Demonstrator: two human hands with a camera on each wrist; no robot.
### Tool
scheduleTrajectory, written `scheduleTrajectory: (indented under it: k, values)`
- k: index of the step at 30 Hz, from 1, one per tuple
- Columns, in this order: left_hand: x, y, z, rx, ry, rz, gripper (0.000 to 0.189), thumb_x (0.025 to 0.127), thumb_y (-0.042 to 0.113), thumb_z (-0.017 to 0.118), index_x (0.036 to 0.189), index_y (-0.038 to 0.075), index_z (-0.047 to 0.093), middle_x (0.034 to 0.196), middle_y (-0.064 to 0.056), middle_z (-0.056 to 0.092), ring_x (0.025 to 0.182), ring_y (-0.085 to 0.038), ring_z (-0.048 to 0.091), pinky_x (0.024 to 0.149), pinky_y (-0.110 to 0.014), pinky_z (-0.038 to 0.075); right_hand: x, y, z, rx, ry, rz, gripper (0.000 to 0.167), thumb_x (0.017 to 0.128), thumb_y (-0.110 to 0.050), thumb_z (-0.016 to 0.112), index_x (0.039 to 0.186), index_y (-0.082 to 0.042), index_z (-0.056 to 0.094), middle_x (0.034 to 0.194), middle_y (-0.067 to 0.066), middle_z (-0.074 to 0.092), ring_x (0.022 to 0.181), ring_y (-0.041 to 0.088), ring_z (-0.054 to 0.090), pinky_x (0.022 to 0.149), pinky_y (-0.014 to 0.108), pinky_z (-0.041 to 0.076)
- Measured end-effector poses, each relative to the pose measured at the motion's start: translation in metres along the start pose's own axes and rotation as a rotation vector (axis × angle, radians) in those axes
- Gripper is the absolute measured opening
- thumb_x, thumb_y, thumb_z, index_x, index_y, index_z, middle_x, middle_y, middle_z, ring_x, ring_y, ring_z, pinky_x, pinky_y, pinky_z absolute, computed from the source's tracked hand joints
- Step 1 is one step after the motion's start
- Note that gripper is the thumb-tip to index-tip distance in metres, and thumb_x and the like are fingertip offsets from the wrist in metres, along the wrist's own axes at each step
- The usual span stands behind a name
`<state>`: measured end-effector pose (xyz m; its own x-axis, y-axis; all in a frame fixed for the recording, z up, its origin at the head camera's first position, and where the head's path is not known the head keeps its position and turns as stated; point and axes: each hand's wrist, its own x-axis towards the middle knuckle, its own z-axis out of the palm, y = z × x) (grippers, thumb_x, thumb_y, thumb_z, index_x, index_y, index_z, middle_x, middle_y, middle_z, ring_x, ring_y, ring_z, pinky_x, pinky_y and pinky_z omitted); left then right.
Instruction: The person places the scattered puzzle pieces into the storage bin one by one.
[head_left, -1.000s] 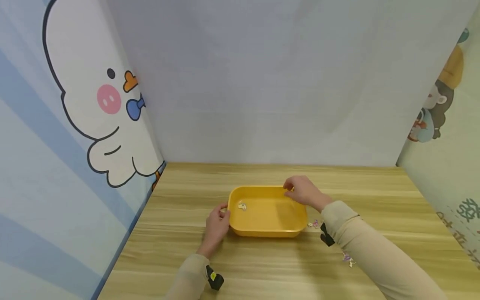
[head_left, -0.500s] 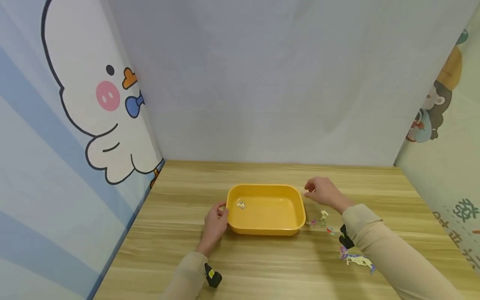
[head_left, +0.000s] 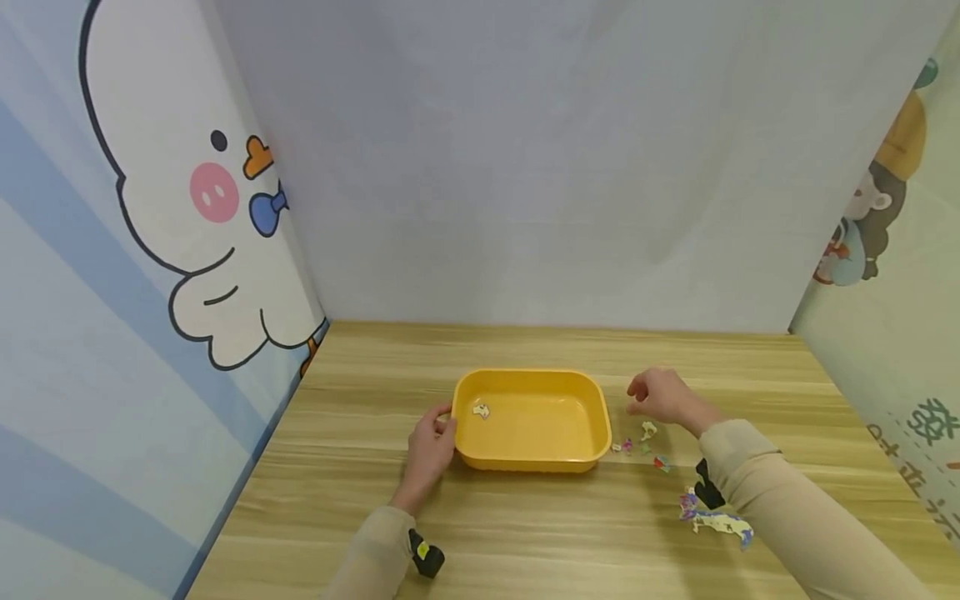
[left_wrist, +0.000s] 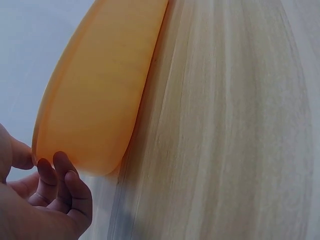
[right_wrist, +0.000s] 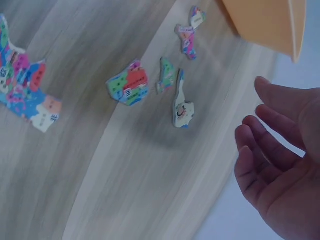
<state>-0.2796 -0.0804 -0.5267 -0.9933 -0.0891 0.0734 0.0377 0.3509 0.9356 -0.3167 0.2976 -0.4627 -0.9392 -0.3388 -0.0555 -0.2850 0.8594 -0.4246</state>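
Note:
A yellow rectangular tray stands on the wooden table, with one small pale puzzle piece lying inside near its left end. My left hand holds the tray's left rim; in the left wrist view, its thumb and curled fingers meet at the edge of the wall. To the right of the tray hovers my right hand, fingers loosely bent around nothing. Below it lie several small map-like puzzle pieces, among them a cream one, a red and green one and a pink one.
Closer to the front, partly beside the right wrist's black camera, lies a larger joined strip of puzzle pieces. A grey-white backdrop rises behind the table, and printed cloth panels flank both sides.
My right hand has left the tray's far right corner and moved right, exposing more puzzle pieces on the table. My left hand keeps its place on the rim.

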Motion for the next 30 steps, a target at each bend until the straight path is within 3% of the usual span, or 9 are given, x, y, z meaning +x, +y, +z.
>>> scheduleTrajectory:
  k: [6,17,30]
  values:
    - [0.001,0.001,-0.001,0.0,-0.005,-0.011,0.028,0.094,0.008,0.055,0.119,-0.003,0.06,0.074,-0.009,0.056,0.057,-0.014,0.051,0.053,-0.029,0.046,-0.006,0.008,0.001,0.005,-0.078,0.033,0.03,0.078,-0.011,0.077,0.096,0.01,0.066,0.084,0.011,0.064,0.079,0.028,0.059,0.071,0.042,0.05]
    - [0.0,-0.003,0.001,0.001,-0.022,-0.019,0.027,0.095,0.008,0.055,0.12,-0.002,0.059,0.075,-0.009,0.055,0.057,-0.013,0.05,0.052,-0.027,0.045,-0.017,0.026,0.012,0.031,-0.118,0.187,0.036,0.069,-0.021,0.083,0.086,0.005,0.065,0.083,0.009,0.063,0.079,0.027,0.058,0.072,0.041,0.049]
    - [0.002,-0.004,0.002,0.005,-0.015,-0.001,0.027,0.095,0.008,0.055,0.119,-0.002,0.059,0.073,-0.008,0.056,0.055,-0.013,0.049,0.05,-0.026,0.043,-0.018,0.032,0.016,0.096,-0.119,0.208,0.039,0.07,-0.02,0.085,0.088,0.005,0.061,0.083,0.01,0.059,0.076,0.025,0.055,0.069,0.039,0.048]
